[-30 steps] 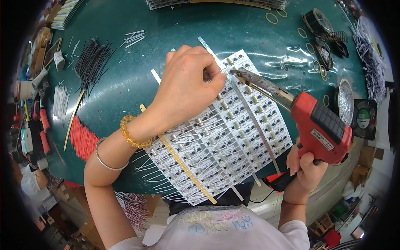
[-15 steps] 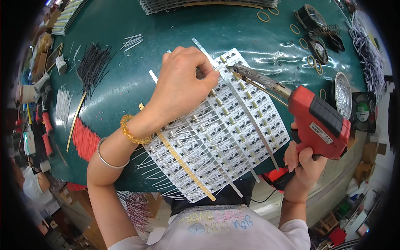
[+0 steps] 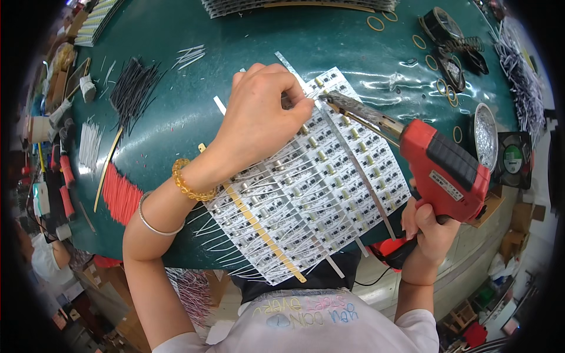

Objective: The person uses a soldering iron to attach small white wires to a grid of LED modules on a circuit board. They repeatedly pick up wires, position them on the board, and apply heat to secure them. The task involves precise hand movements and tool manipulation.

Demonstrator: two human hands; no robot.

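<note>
I have the boards [image 3: 315,194] mid-view on the bench [image 3: 176,100], white wires [image 3: 226,250] trailing toward eight o'clock. My left hand [image 3: 259,112] is over their eleven o'clock side, thumb and finger pinched; on what, I cannot tell. My right hand [image 3: 434,232] grips the soldering gun [image 3: 444,170] at three o'clock, its tip just beside the left fingertips. Red wires [image 3: 120,193] lie at nine.

I see a round-beaded amber bracelet [image 3: 180,181], a thin silver bangle [image 3: 153,229], and a pale short-sleeved shirt [image 3: 353,335] with multicoloured lettering [image 3: 343,318].
</note>
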